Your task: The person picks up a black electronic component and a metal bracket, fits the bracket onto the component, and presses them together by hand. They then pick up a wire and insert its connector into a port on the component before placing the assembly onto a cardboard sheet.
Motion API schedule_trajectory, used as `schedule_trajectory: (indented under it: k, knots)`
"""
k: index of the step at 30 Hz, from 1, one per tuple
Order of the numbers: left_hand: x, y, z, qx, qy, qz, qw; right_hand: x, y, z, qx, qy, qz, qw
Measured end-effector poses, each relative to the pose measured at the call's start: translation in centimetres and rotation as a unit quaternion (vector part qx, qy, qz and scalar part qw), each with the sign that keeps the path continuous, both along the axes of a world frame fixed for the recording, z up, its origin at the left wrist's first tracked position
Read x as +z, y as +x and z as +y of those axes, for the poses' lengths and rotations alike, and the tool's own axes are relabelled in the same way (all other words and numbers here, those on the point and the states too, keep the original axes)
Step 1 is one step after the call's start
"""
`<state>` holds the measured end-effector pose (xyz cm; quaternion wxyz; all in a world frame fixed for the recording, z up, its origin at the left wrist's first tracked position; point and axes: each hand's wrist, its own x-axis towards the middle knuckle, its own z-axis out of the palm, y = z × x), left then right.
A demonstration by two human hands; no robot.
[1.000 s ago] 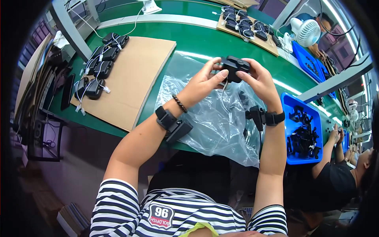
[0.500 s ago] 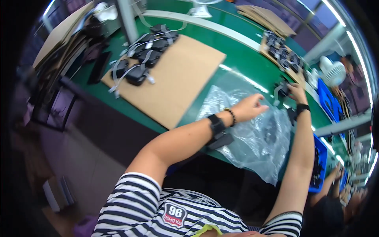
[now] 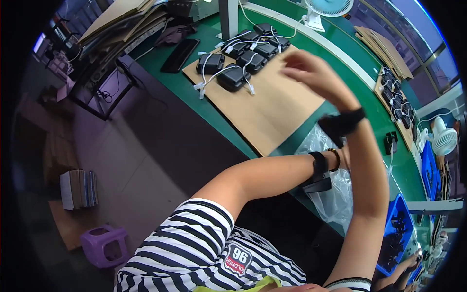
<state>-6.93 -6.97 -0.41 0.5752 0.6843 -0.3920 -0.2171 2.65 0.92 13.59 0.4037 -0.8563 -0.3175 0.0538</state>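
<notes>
My right hand [image 3: 314, 75] is over the cardboard sheet [image 3: 272, 117], slightly blurred, its fingers stretched out with nothing seen in them. Closest to it is a group of black plastic boxes [image 3: 233, 78] with white cables and plugs, at the sheet's far left. The right forearm crosses in front of my left hand [image 3: 344, 158], whose fingers are hidden; only the wrist side shows, by a clear plastic bag [image 3: 333, 199]. Farther right, a black part with a pale cable [image 3: 390, 141] lies on the green table, away from both hands.
More black boxes [image 3: 396, 102] stand on cardboard at the back right. Blue bins [image 3: 396, 233] line the right side. A dark flat object [image 3: 180, 56] lies left of the sheet. White fans [image 3: 443, 136] and a metal post [image 3: 227, 19] rise from the table.
My right hand has let go of the black part at the right and swung left over the cardboard. My left hand has slipped behind the right forearm. The view has shifted too.
</notes>
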Motion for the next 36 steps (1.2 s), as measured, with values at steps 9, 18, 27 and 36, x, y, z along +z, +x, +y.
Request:
schedule_trajectory:
  k: [9,18,27,36]
  knots:
    - [-0.1,-1.0,0.0,0.026,-0.106,0.060,0.992,-5.5,1.0,12.2,-0.022,-0.181,-0.213,0.960]
    - [-2.1,-0.7,-1.0,0.040,-0.079,0.033,0.995,-4.7,-1.5,9.0,-0.035,-0.206,-0.245,0.947]
    - [-0.5,-2.4,1.1,-0.035,-0.265,0.008,0.964,3.4,-11.4,-5.9,-0.223,-0.148,-0.260,0.928]
    - [5.4,-2.7,3.6,-0.218,-0.223,0.203,0.928,0.7,-20.7,-17.6,-0.450,-0.221,-0.304,0.810]
